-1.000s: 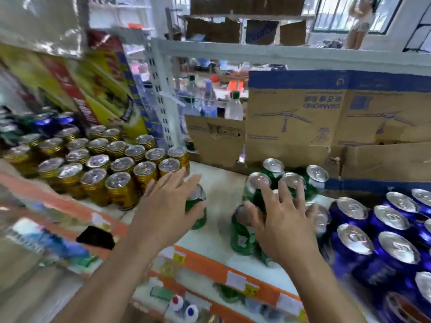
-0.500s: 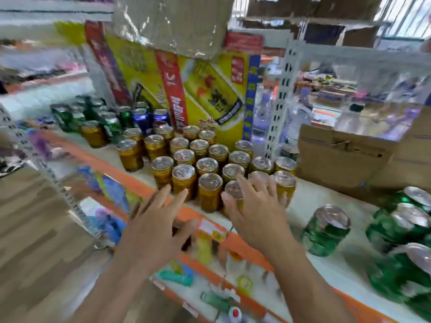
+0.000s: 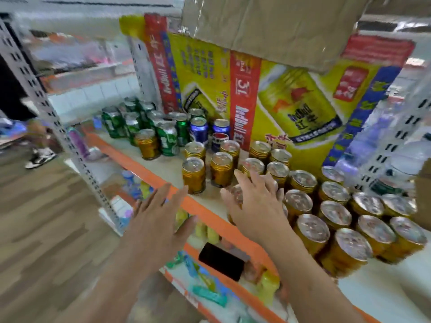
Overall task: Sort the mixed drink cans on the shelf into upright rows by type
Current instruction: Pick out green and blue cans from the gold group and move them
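Left hand (image 3: 158,220): flat, fingers wide, empty, 7 o'clock.
Right hand (image 3: 254,206): splayed over gold cans (image 3: 312,231), centre, gripping nothing.
Gold cans: ribbed, upright, silver-lidded, centre to 4 o'clock.
Green cans (image 3: 168,138): glossy, 10 o'clock.

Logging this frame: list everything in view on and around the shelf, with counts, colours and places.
gold cans: about twenty, gold, upright in rows, right half of the shelf
lone gold can: one, gold, upright beside the green cans
green cans: about ten, green, back left, blurred
blue cans: at least two, blue, behind the gold rows
carton: one, yellow and red, at the back
cardboard box: one, brown, overhead
shelf: one, orange front edge
black object: one, lower shelf
left hand: open, before the shelf edge
right hand: fingers spread over front gold cans
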A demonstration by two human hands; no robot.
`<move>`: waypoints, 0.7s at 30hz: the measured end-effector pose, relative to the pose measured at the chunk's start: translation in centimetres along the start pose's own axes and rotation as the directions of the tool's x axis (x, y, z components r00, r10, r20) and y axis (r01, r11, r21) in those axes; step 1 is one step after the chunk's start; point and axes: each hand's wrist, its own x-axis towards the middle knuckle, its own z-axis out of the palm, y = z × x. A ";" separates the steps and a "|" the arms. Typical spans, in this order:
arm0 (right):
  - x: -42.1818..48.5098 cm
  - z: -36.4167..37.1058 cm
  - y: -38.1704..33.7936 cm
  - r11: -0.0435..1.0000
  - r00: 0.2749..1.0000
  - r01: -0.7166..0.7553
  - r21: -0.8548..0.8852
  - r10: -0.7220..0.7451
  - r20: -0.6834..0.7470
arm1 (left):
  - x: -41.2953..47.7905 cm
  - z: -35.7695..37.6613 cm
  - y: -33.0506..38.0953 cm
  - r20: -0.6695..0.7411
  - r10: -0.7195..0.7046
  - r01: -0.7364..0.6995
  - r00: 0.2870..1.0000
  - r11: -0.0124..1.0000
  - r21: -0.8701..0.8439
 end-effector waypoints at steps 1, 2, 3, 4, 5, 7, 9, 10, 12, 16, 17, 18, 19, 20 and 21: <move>1.4 0.5 -0.6 1.000 1.000 0.008 0.017 -0.008 -0.012 | 1.1 -0.2 -1.0 0.000 -0.005 0.005 1.000 1.000 -0.011; 2.9 0.9 -1.2 0.999 1.000 0.020 0.035 -0.019 -0.024 | 2.3 -0.4 -2.1 0.000 -0.014 0.014 1.000 1.000 -0.020; 4.5 1.3 -1.9 0.998 0.999 0.032 0.048 -0.030 -0.031 | 3.7 -0.6 -3.1 0.000 -0.017 0.017 1.000 1.000 -0.019; 6.1 1.6 -2.4 0.998 0.999 0.037 0.054 -0.035 -0.030 | 5.1 -0.9 -3.9 0.009 -0.023 0.023 1.000 1.000 -0.004; 7.7 1.8 -3.0 0.998 0.999 0.031 0.059 -0.030 -0.021 | 6.5 -1.1 -4.8 0.015 -0.024 0.024 1.000 1.000 0.011; 11.0 2.3 -4.1 0.999 1.000 0.004 0.053 -0.004 0.001 | 9.6 -1.8 -6.1 0.016 -0.009 0.009 1.000 1.000 0.025; 13.9 2.5 -5.2 0.999 1.000 -0.013 0.034 0.012 0.018 | 12.5 -2.2 -7.3 0.036 0.005 -0.006 0.999 0.999 0.053; 15.3 2.5 -5.7 0.999 0.999 -0.022 0.029 0.021 0.035 | 14.0 -2.3 -7.9 0.043 0.011 -0.014 0.999 0.998 0.065; 17.8 2.3 -6.7 0.999 0.996 -0.041 0.011 0.040 0.075 | 16.8 -2.6 -9.1 0.039 0.023 -0.026 0.999 0.998 0.063; 22.1 2.7 -8.4 0.996 0.997 -0.030 -0.085 0.036 0.068 | 21.6 -2.9 -11.2 0.031 0.061 -0.062 0.998 0.998 0.032; 23.2 2.9 -8.8 0.995 0.998 -0.022 -0.100 0.028 0.059 | 22.7 -3.0 -11.6 0.030 0.074 -0.075 0.997 0.997 0.027; 24.3 3.1 -9.2 0.994 0.998 -0.017 -0.108 0.023 0.054 | 23.8 -3.0 -12.1 0.031 0.089 -0.090 0.996 0.996 0.019; 25.4 3.3 -9.5 0.994 0.999 -0.013 -0.112 0.019 0.051 | 24.9 -3.0 -12.4 0.032 0.108 -0.108 0.994 0.994 0.009; 26.3 3.5 -9.9 0.993 0.998 -0.017 -0.116 0.023 0.055 | 26.0 -3.0 -12.8 0.039 0.128 -0.128 0.991 0.992 0.000; 27.2 3.7 -10.3 0.992 0.998 -0.028 -0.124 0.036 0.060 | 27.0 -2.8 -13.2 0.046 0.149 -0.149 0.988 0.989 -0.002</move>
